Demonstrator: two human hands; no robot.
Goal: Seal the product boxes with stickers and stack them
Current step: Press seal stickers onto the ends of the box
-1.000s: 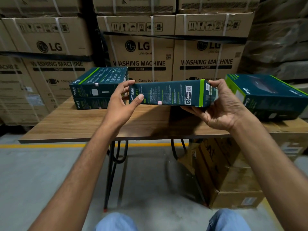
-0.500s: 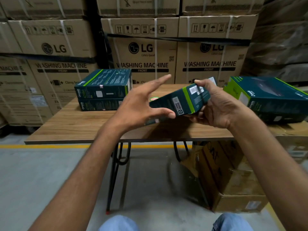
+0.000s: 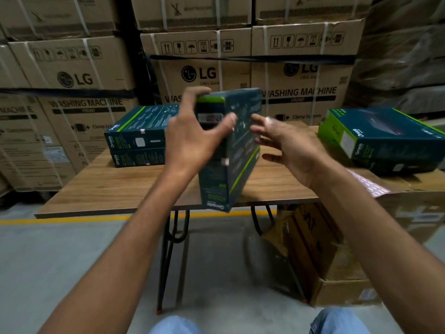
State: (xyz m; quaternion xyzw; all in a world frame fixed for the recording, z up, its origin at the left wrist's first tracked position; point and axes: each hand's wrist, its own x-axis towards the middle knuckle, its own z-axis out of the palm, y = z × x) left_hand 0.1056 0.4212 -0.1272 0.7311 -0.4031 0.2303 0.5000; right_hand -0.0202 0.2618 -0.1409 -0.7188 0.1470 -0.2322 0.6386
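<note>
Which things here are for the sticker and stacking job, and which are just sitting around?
For the job: held box, left hand, right hand, stack of two boxes, boxes on the right, pink sheet (probably stickers).
Just lying about: washing machine cartons, brown carton on the floor.

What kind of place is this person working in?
Most likely a warehouse: strapped LG washing machine cartons are stacked high behind the wooden table, and a yellow line marks the concrete floor.

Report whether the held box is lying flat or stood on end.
On end, slightly tilted: the box runs top to bottom, with the left hand gripping its upper end.
</note>
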